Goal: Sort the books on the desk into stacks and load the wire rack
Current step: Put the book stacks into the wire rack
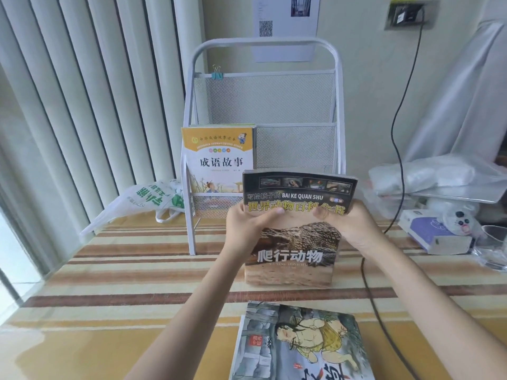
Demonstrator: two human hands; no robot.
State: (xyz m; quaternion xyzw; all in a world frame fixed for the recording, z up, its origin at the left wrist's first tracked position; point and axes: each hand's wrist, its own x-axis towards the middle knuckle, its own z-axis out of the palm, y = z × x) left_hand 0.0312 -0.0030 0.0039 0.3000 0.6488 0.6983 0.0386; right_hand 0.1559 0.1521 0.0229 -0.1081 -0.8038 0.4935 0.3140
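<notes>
While both hands clasp it, the glossy reptile book (pixel 297 215) stands upright on the striped tablecloth (pixel 137 270), left hand (pixel 247 226) and right hand (pixel 348 226) curling fingers over its bowed cover. Behind, 1 paperback (pixel 218 157) leans in the white mesh rack (pixel 296 111); another illustrated book (pixel 299 344) lies flat nearby.

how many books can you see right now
3 clearly: the reptile book held upright in both hands, the orange-topped book in the wire rack, and the illustrated book flat on the desk. More may hide behind the orange one.
</notes>
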